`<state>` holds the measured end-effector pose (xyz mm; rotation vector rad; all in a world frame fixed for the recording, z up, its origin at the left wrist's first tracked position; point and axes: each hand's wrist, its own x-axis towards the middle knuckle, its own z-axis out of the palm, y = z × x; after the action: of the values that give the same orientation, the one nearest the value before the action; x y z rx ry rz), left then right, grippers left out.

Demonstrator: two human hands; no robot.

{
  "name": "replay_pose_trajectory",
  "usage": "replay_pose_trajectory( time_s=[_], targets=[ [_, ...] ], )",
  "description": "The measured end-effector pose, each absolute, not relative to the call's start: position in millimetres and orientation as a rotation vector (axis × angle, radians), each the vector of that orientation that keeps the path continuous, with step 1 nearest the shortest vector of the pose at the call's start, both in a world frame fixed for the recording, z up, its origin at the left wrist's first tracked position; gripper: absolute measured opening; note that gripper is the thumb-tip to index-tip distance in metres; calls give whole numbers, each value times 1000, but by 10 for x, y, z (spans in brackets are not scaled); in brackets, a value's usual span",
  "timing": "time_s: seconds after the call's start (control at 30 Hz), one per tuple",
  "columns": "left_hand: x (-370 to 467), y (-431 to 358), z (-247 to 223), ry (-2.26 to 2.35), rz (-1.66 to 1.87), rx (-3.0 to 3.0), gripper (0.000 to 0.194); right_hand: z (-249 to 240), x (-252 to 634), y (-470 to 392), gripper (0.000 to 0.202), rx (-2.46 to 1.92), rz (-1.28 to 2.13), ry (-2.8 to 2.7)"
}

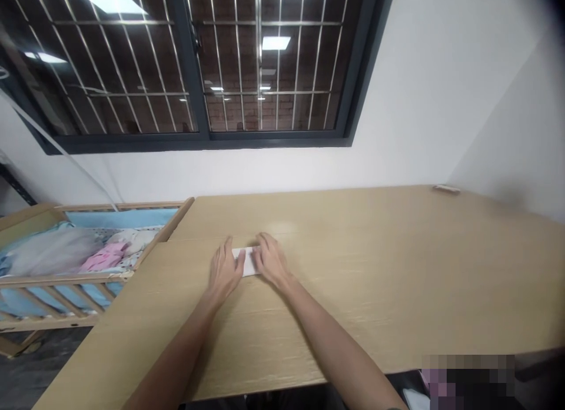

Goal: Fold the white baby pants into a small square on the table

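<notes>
We have both hands on the table [388, 280], one at each end of a flat white piece [251, 265]. It lies between the near and far edges, closer to the left edge than to the right. Our left hand [226, 270] is at its left end, fingers loosely bent and parted, the thumb over the white surface. Our right hand [271, 262] curves over its right end, fingers partly bent. We cannot tell whether either hand grips the piece or only rests on it.

As far as we can judge, the handling is under way: the piece is laid flat with both ends attended to, and neither hand has let go. How much remains, we cannot tell.

The container we see is the wooden crib [57, 279], just beyond the table's left edge. Inside its slatted sides are a blue liner [123, 217], a pink cloth [106, 256] and pale bedding [55, 251]. Near the table's far right corner lies a small pale object [446, 189], too small to identify.
</notes>
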<state>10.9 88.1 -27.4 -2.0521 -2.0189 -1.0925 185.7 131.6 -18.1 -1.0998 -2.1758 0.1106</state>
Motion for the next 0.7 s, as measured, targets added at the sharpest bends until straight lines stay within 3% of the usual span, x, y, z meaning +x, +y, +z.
replay_pose_trajectory(
  time_s=[0.2,0.43,0.7],
  targets=[
    [423,763,-474,-1861,-991,-2443,74,-366,1761,1126,71,-830,93,-2651],
    [332,807,-522,-2001,-815,-2466,81,-332,1706,1129,74,-908,100,-2731],
    [57,776,-608,-2193,-582,-2313,82,-247,1947,1102,75,-1298,416,-2546]
  ],
)
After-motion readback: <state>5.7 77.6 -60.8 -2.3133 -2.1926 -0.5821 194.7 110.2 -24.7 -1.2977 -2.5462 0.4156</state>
